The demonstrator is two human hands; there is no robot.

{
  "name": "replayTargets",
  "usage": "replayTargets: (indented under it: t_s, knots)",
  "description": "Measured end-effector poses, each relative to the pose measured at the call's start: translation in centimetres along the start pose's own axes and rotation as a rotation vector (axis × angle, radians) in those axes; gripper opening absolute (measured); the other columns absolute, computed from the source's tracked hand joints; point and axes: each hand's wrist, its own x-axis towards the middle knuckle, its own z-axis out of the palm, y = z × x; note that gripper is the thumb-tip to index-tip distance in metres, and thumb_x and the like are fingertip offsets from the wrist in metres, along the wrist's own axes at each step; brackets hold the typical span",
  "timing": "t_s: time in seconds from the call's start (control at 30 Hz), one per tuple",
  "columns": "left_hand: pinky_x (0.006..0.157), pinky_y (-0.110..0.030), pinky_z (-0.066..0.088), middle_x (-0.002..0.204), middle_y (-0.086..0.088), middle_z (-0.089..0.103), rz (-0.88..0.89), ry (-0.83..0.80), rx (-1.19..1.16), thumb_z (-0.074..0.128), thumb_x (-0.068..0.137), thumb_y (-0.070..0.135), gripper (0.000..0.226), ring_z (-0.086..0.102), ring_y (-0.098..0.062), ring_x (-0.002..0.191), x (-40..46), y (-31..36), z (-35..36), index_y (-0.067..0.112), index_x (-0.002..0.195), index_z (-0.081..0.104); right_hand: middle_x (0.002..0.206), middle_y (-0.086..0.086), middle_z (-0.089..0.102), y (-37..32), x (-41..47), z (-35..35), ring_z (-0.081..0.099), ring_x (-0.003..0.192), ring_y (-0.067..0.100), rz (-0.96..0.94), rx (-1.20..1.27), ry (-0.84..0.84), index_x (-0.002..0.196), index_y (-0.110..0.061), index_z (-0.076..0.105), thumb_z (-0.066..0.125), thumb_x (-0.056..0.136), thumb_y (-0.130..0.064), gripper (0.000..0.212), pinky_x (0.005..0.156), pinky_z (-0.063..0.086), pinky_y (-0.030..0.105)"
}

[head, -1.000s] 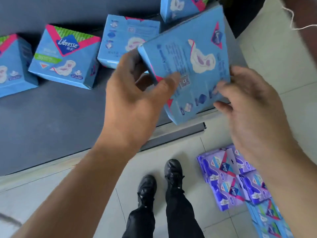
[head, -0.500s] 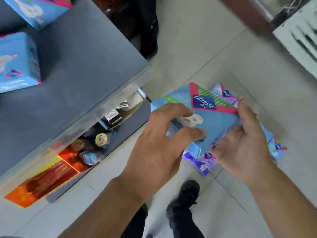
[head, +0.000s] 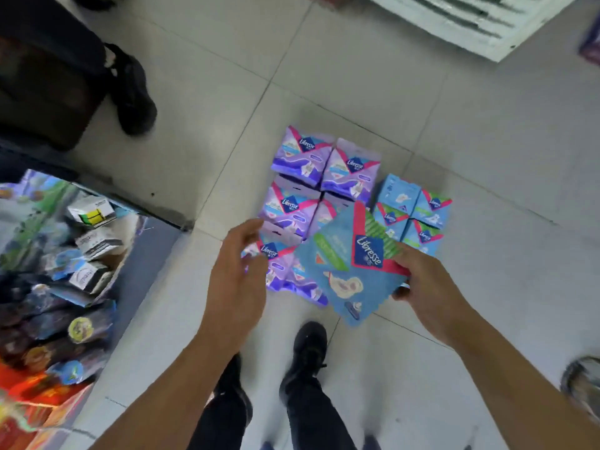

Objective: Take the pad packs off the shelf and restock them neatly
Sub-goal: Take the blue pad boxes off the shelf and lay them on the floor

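My right hand (head: 422,280) grips a blue Libresse pad pack (head: 347,271) by its right edge, holding it above the floor. My left hand (head: 240,267) hovers just left of the pack with relaxed fingers, holding nothing. Below them, several purple pad packs (head: 305,177) lie in rows on the tiled floor. Several smaller blue pad packs (head: 412,212) sit in a group to their right. The held pack hides part of both groups.
A low shelf (head: 156,248) with bottles and small boxes stands at the left. Another person's dark shoe (head: 133,92) is at the upper left. My own shoes (head: 305,352) stand below the packs. A white vented panel (head: 470,21) is at the top right.
The view swung from the shelf top down to the floor. The blue pack came down over the floor stacks. My left hand let go of it; my right hand still holds it.
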Motion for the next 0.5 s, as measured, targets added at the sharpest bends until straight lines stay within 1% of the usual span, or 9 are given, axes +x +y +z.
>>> replayTargets:
  t_s: [0.03, 0.07, 0.1, 0.17, 0.23, 0.27, 0.37, 0.43, 0.5]
  knots:
    - [0.087, -0.008, 0.041, 0.120, 0.025, 0.057, -0.099, -0.065, -0.081, 0.055, 0.092, 0.012, 0.036, 0.054, 0.001, 0.113, 0.6, 0.4, 1.5, 0.041, 0.114, 0.054, 0.075, -0.006, 0.064, 0.9, 0.3, -1.3, 0.048, 0.070, 0.014, -0.001, -0.033, -0.028, 0.077, -0.038, 0.071, 0.043, 0.079, -0.038, 0.028, 0.062, 0.036, 0.031]
    - [0.085, -0.012, 0.044, 0.120, 0.016, 0.060, -0.201, -0.170, -0.145, 0.061, 0.091, 0.025, 0.029, 0.059, -0.002, 0.107, 1.1, 0.6, 2.9, 0.038, 0.116, 0.056, 0.070, -0.008, 0.062, 1.5, 0.3, -2.2, 0.046, 0.066, 0.012, 0.006, -0.046, -0.061, 0.077, -0.040, 0.071, 0.044, 0.081, -0.036, 0.028, 0.060, 0.034, 0.029]
    - [0.080, -0.014, 0.048, 0.121, 0.007, 0.062, -0.289, -0.294, -0.179, 0.066, 0.089, 0.030, 0.033, 0.062, -0.003, 0.101, 1.5, 0.7, 4.3, 0.033, 0.120, 0.056, 0.067, -0.010, 0.060, 2.3, 0.3, -3.0, 0.044, 0.062, 0.010, 0.007, -0.051, -0.091, 0.079, -0.040, 0.073, 0.046, 0.085, -0.032, 0.029, 0.057, 0.032, 0.027]
    - [0.076, -0.018, 0.055, 0.116, -0.001, 0.066, -0.389, -0.524, -0.140, 0.069, 0.089, 0.023, 0.037, 0.067, -0.003, 0.091, 1.7, 0.4, 6.7, 0.026, 0.123, 0.057, 0.068, -0.014, 0.062, 3.5, 0.5, -4.0, 0.047, 0.054, 0.003, 0.012, -0.021, -0.111, 0.092, -0.035, 0.074, 0.049, 0.096, -0.017, 0.031, 0.054, 0.033, 0.020]
    - [0.082, -0.032, 0.058, 0.110, -0.001, 0.071, -0.421, -0.645, -0.077, 0.068, 0.089, 0.022, 0.033, 0.071, -0.012, 0.092, 1.6, -0.3, 8.6, 0.024, 0.120, 0.058, 0.079, -0.011, 0.066, 4.8, 0.5, -4.9, 0.052, 0.055, -0.004, 0.037, -0.015, -0.032, 0.111, -0.031, 0.068, 0.049, 0.098, -0.011, 0.030, 0.054, 0.037, 0.014]
    - [0.084, -0.037, 0.058, 0.109, -0.001, 0.072, -0.437, -0.657, -0.084, 0.068, 0.089, 0.023, 0.033, 0.072, -0.017, 0.093, 1.6, -0.8, 9.4, 0.022, 0.120, 0.058, 0.085, -0.007, 0.067, 5.5, 0.5, -5.3, 0.054, 0.059, -0.003, 0.048, 0.000, 0.034, 0.115, -0.032, 0.064, 0.052, 0.097, -0.015, 0.028, 0.058, 0.039, 0.015]
    - [0.087, -0.045, 0.057, 0.111, -0.005, 0.071, -0.497, -0.592, -0.145, 0.069, 0.088, 0.027, 0.035, 0.072, -0.023, 0.094, 1.4, -2.1, 12.4, 0.021, 0.120, 0.058, 0.103, 0.006, 0.071, 8.2, 0.5, -6.6, 0.065, 0.083, 0.014, 0.131, 0.211, 0.156, 0.121, -0.030, 0.054, 0.059, 0.095, -0.029, 0.027, 0.070, 0.049, 0.031]
    - [0.079, -0.036, 0.059, 0.113, -0.007, 0.070, -0.512, -0.536, -0.141, 0.068, 0.089, 0.025, 0.035, 0.071, -0.021, 0.094, 0.9, -2.8, 14.9, 0.020, 0.121, 0.056, 0.106, 0.009, 0.071, 10.0, 0.6, -7.3, 0.069, 0.091, 0.019, 0.191, 0.323, 0.177, 0.121, -0.024, 0.050, 0.061, 0.094, -0.028, 0.030, 0.075, 0.053, 0.034]
    - [0.068, -0.023, 0.057, 0.115, -0.007, 0.067, -0.527, -0.516, -0.126, 0.066, 0.091, 0.023, 0.037, 0.071, -0.018, 0.095, 0.2, -3.4, 17.6, 0.018, 0.125, 0.052, 0.105, 0.010, 0.070, 11.8, 0.9, -8.1, 0.071, 0.091, 0.019, 0.217, 0.339, 0.205, 0.117, -0.020, 0.052, 0.063, 0.092, -0.023, 0.027, 0.074, 0.054, 0.033]
